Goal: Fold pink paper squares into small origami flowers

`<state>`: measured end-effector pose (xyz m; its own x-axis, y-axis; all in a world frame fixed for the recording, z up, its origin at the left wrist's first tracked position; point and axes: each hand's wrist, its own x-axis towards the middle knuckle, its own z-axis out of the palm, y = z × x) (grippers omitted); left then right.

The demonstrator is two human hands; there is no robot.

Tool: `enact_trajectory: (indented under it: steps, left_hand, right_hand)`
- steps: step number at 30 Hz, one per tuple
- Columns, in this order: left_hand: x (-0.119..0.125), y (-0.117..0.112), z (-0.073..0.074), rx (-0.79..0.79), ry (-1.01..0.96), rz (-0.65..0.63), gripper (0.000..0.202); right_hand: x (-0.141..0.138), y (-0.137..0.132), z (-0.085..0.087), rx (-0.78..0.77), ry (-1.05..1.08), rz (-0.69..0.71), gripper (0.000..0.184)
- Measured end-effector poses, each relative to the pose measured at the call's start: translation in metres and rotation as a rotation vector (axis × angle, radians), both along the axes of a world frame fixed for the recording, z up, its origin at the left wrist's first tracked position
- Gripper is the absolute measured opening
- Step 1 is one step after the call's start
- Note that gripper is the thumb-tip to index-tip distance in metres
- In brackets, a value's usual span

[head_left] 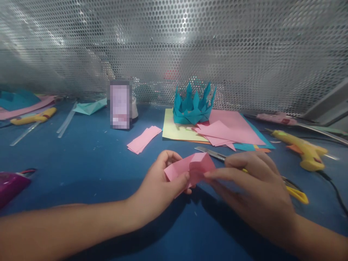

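A folded piece of pink paper (pixel 199 165), bent up into several angled panels, is held above the blue table. My left hand (pixel 163 179) grips its left side, thumb in front and fingers behind. The fingertips of my right hand (pixel 252 188) pinch its lower right edge; part of that hand is blurred. Beneath my right hand lies a pair of scissors (pixel 210 153) with yellow-and-black handles, its middle hidden. Just beyond my left hand is a small stack of pink paper strips (pixel 144 139).
A teal paper crown (pixel 193 108) stands on coloured sheets (pixel 174 127). Yellow glue guns (pixel 304 148) with cords lie right and far left. A phone (pixel 120 105) stands upright at the back, before a perforated metal panel (pixel 163 43). A magenta object (pixel 12 186) sits at left.
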<state>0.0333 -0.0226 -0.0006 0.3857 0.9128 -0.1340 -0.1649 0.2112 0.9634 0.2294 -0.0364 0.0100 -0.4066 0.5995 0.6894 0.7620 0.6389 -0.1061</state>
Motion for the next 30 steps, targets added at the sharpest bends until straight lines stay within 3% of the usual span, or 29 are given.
enact_trajectory:
  steps: [11, 16, 30]
  left_hand:
    - [0.0, 0.0014, 0.0027, -0.018, 0.016, -0.006, 0.026]
    - [-0.0005, 0.0009, 0.0044, -0.034, -0.003, -0.011, 0.028]
    - [-0.0012, 0.0012, 0.0049, -0.003, 0.021, -0.03, 0.027]
  right_hand:
    - [-0.0019, -0.0046, -0.0024, 0.129, -0.116, 0.073, 0.02]
    - [-0.0058, -0.0029, -0.0038, 0.206, -0.074, 0.117, 0.022]
    - [-0.0056, -0.0048, -0.0072, 0.193, -0.126, 0.123, 0.024]
